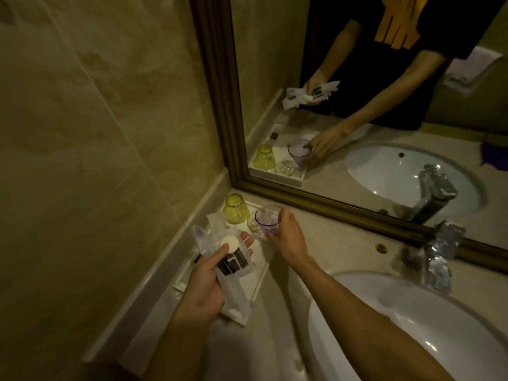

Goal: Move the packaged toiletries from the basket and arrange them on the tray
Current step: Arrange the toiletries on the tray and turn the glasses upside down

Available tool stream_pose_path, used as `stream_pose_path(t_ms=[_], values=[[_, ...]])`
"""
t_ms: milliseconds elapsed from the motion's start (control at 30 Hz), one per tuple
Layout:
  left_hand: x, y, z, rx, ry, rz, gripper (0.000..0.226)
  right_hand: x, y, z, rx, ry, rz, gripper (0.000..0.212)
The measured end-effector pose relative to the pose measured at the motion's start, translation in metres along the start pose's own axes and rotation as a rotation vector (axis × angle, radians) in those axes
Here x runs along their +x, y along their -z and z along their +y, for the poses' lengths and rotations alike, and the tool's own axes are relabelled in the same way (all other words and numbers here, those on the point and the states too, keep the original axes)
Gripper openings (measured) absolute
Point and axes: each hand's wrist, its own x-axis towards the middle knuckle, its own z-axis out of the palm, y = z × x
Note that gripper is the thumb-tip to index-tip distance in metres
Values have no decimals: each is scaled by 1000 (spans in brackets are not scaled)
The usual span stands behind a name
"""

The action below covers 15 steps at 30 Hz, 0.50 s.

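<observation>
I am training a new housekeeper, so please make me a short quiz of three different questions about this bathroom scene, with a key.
1. True or false: the left hand holds the white translucent toiletry packets.
2. Which does the right hand have its grip on? A) the yellow ribbed glass tumbler B) the purple glass tumbler C) the chrome tap
3. Fill in: the yellow tumbler stands upside down on the white rectangular ____.

Key: 1 true; 2 B; 3 tray.
</observation>
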Motion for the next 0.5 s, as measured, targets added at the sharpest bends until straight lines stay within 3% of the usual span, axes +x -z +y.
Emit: stream_pose_path(t_ms=[200,433,500], values=[[12,8,8,37,30,-28,51,25,-23,7,120,-81,37,60],[28,20,15,53,63,-63,53,33,-31,2,96,-144,33,64],[32,20,17,45,88,-86,52,24,-20,-7,73,-126,111,62]])
